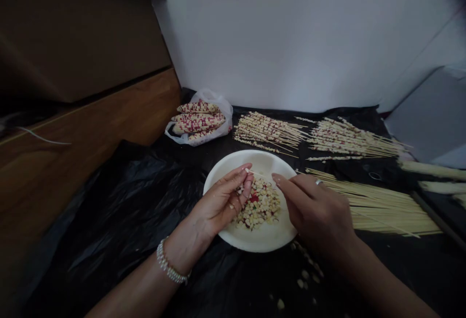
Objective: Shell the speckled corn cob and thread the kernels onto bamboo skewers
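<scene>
My left hand (pixel 225 196) is over the left part of a white bowl (pixel 218 170), its thumb and forefinger pinching a pale corn kernel (pixel 248 170) at the tip of a thin wooden skewer (pixel 260 175). Some more kernels seem to lie in its curled fingers. My right hand (pixel 316 206), with a ring on one finger, grips that skewer from the other side, above the bowl's right rim. Loose corn kernels (pixel 260 209), cream with some dark red, fill the bottom of the bowl.
Speckled corn cobs (pixel 198 119) lie in a plastic bag (pixel 227 109) at the back. Two piles of kernel-threaded skewers (pixel 269 131) rest behind the bowl, and bare skewers (pixel 386 206) lie to the right. Black plastic sheeting (pixel 145 196) covers the surface; a wooden panel (pixel 109 124) borders the left.
</scene>
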